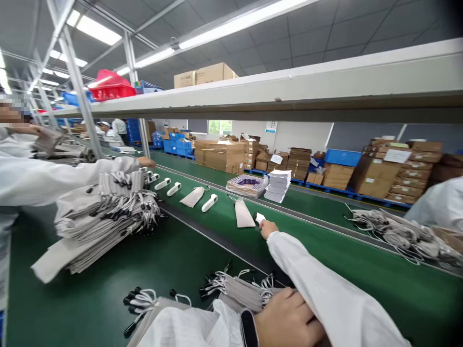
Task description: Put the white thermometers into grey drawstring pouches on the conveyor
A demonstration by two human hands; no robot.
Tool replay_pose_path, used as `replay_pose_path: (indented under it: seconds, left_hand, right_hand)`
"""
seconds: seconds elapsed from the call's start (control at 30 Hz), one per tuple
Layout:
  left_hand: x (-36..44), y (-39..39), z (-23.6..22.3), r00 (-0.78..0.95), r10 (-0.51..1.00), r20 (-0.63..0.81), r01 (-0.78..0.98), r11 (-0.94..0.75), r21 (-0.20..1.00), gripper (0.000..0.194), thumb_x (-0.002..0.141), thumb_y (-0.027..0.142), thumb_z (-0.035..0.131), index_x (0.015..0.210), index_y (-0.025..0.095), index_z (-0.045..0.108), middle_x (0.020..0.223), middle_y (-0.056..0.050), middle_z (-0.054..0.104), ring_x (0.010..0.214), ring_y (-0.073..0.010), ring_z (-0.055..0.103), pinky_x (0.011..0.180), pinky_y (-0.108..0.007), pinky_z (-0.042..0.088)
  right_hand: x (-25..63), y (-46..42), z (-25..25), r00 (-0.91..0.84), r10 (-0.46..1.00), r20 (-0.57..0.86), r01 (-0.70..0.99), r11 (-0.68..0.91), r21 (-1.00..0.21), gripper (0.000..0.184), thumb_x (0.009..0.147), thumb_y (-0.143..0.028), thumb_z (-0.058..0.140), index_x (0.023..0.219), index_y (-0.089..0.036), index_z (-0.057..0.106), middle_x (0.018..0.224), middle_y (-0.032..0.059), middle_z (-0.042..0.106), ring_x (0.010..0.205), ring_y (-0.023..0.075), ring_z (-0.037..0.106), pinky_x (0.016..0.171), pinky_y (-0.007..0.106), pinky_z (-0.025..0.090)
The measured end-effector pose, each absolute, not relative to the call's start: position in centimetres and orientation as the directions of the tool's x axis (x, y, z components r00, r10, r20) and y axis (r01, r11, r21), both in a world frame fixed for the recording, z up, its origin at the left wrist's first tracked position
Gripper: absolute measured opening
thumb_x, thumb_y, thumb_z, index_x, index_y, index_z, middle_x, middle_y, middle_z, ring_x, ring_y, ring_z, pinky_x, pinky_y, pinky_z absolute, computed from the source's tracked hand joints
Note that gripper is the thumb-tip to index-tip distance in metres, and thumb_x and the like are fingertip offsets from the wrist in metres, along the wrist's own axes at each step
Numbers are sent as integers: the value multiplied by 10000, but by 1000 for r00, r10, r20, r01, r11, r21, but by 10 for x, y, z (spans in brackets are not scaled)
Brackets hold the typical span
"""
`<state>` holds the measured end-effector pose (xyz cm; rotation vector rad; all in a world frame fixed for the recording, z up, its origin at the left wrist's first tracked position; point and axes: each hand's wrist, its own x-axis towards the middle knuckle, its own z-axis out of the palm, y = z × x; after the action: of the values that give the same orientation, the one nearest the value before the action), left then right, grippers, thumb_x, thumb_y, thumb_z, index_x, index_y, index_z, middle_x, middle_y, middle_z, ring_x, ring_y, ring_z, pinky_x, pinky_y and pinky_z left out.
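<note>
My right hand reaches out onto the green conveyor belt, its fingers closed on a small white device. A grey drawstring pouch lies flat just left of it. My left hand, with a black wristband, sits low under my right sleeve. Its fingers curl on a stack of grey pouches with white cords and black stoppers. More white devices and another pouch lie farther along the belt.
A co-worker's white sleeve and hand reach to the belt at left, over a tall pile of grey pouches. Another person's sleeve and a heap of corded pouches are at right. A shelf runs overhead; cartons stand behind.
</note>
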<state>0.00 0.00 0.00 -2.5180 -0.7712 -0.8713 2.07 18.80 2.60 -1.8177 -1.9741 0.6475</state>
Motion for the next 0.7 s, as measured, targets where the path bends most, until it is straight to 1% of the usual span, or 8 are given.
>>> replay_pose_path:
  seconds: [0.07,0.17,0.23,0.3,0.33,0.53,0.63,0.7]
  left_hand:
    - [-3,1,6,691,371,620,588,-787,-184,198,871,236,397,720,172,507,711,18,567,674,-125,489,514,-264,290]
    - [-8,2,22,715,414,563,530,-846,-52,252,873,344,402,715,173,498,693,28,563,662,-105,467,588,-244,338]
    - [-9,-1,36,734,443,515,460,-882,103,252,866,352,418,720,164,502,688,20,555,667,-93,465,693,-219,360]
    - [-10,-6,50,713,504,487,411,-864,291,229,869,326,414,735,165,506,732,4,540,719,-103,463,708,-207,363]
    - [-10,-8,56,697,532,480,394,-844,364,213,874,304,405,750,167,511,762,-4,530,759,-114,458,721,-214,362]
    - [-13,-15,69,680,626,381,332,-727,601,213,874,276,386,727,182,507,793,-8,407,770,-133,422,716,-242,367]
    - [-13,-17,69,644,672,367,328,-675,661,222,875,295,377,723,184,494,786,-1,362,730,-124,406,680,-236,366]
    - [-13,-17,68,619,692,373,324,-657,681,223,874,306,375,726,185,491,791,0,345,725,-121,399,677,-236,366]
  right_hand:
    - [43,181,31,-111,993,-43,737,53,-674,277,648,-101,547,914,-178,548,823,70,603,849,236,590,735,354,437]
    - [94,151,52,-165,986,-18,527,73,-846,507,718,-198,518,1195,-203,346,784,31,611,802,191,612,696,322,471]
    - [132,119,74,-237,970,54,192,101,-976,694,707,-250,561,1286,-237,179,848,31,616,835,180,612,736,325,469]
    - [162,82,96,-285,945,163,-167,118,-979,877,631,-239,654,1302,-311,95,889,18,613,855,190,610,767,357,458]
    - [172,65,105,-286,936,205,-269,127,-955,947,600,-220,682,1300,-352,59,883,4,610,847,195,612,758,372,459]
    - [179,22,116,-295,910,291,-408,155,-899,1087,578,-169,694,1247,-462,-112,838,-47,565,814,187,615,699,396,483]
    - [173,21,109,-357,891,280,-418,115,-901,998,592,-176,687,1231,-450,-29,847,-47,547,807,187,617,704,412,483]
    - [169,22,105,-377,891,252,-391,93,-916,814,622,-232,673,1179,-417,108,845,-51,531,770,172,618,693,392,484]
